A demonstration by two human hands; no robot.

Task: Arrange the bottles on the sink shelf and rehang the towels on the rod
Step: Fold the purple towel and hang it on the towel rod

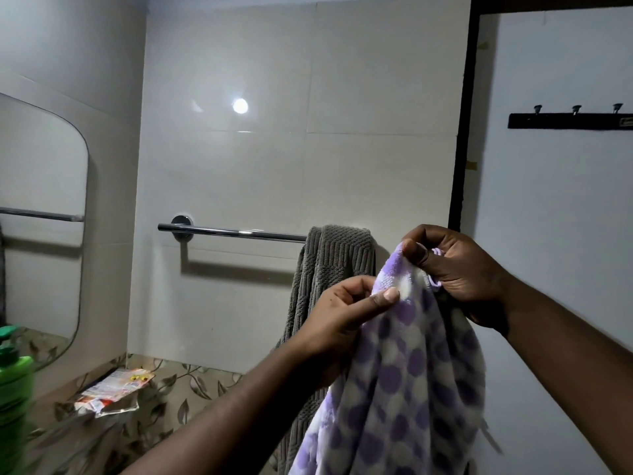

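Note:
A purple-and-white dotted towel (404, 378) hangs down from both my hands in front of the wall. My left hand (342, 313) pinches its upper edge between thumb and fingers. My right hand (455, 269) grips the top corner a little higher and to the right. A chrome towel rod (233, 232) runs along the tiled wall behind, and a grey ribbed towel (329, 269) is draped over its right part. A green bottle (13, 382) stands blurred at the far left edge.
A mirror (41, 214) hangs on the left wall. A crumpled packet (113, 392) lies on the leaf-patterned ledge (191, 382). A black hook rack (572, 120) is fixed to the white door at the upper right, beside a dark door frame (462, 132).

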